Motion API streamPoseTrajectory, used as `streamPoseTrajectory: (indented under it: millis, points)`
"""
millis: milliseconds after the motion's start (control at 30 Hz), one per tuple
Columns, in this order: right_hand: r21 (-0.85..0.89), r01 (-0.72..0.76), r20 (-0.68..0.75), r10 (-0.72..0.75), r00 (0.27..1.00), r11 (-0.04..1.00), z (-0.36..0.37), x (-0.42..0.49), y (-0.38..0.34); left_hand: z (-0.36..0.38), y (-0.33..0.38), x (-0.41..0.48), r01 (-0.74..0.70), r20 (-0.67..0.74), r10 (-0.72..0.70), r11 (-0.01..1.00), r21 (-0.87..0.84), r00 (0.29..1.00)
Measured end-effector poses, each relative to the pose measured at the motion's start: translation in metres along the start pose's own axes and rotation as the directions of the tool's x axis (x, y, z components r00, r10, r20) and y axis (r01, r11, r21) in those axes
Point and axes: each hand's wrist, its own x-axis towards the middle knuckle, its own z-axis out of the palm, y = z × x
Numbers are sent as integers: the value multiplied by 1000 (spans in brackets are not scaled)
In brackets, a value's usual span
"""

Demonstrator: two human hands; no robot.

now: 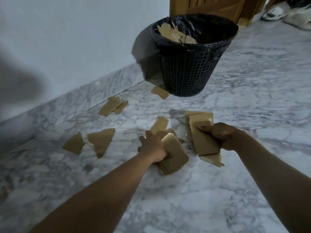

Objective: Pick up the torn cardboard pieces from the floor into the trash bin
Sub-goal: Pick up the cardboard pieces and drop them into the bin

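Observation:
My left hand [154, 146] grips a small stack of brown cardboard pieces [175, 157] low over the marble floor. My right hand [218, 134] holds a bigger bundle of torn cardboard [201, 132] beside it. Loose cardboard pieces lie on the floor: two at the left [101, 141] [74, 143], a pair near the wall [111, 105], one by the bin's base [159, 92] and one just beyond my left hand [160, 123]. The black mesh trash bin [186, 71], lined with a black bag, stands farther ahead and holds cardboard scraps [175, 35].
A pale wall with a marble skirting [84, 96] runs along the left. Wooden furniture [210, 7] stands behind the bin, and white shoes [276, 12] lie at the far right. Marble floor [252, 98] stretches to the right of the bin.

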Motion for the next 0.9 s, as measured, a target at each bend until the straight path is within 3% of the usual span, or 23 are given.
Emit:
streamPoseTrajectory:
  millis: [100,167,300,433,600,700,800,900]
  points:
    - [-31,24,-36,-25,999,999,2,-1,6,9,9,-10,107,-56,-122,971,-214,991]
    - [-44,28,-33,-30,999,999,3,-2,6,12,10,-11,106,-51,-132,932,-346,990]
    - [7,38,-31,-38,999,999,4,-4,5,17,0,-18,69,-40,-87,943,-325,995]
    - [73,17,-17,-15,1000,997,3,-5,4,16,-15,-15,49,57,-33,948,-316,998]
    - [161,-11,3,11,1000,987,0,-7,5,-18,-19,9,38,50,-14,850,-525,999]
    - [250,-36,4,36,999,967,-3,-8,6,-37,-8,34,100,29,-97,899,-426,995]
    - [303,-46,13,45,999,952,-7,-10,9,-31,8,49,80,-25,-92,952,-296,995]
    - [289,-24,20,19,1000,957,-6,-10,11,-25,19,56,85,-61,-109,947,-309,992]
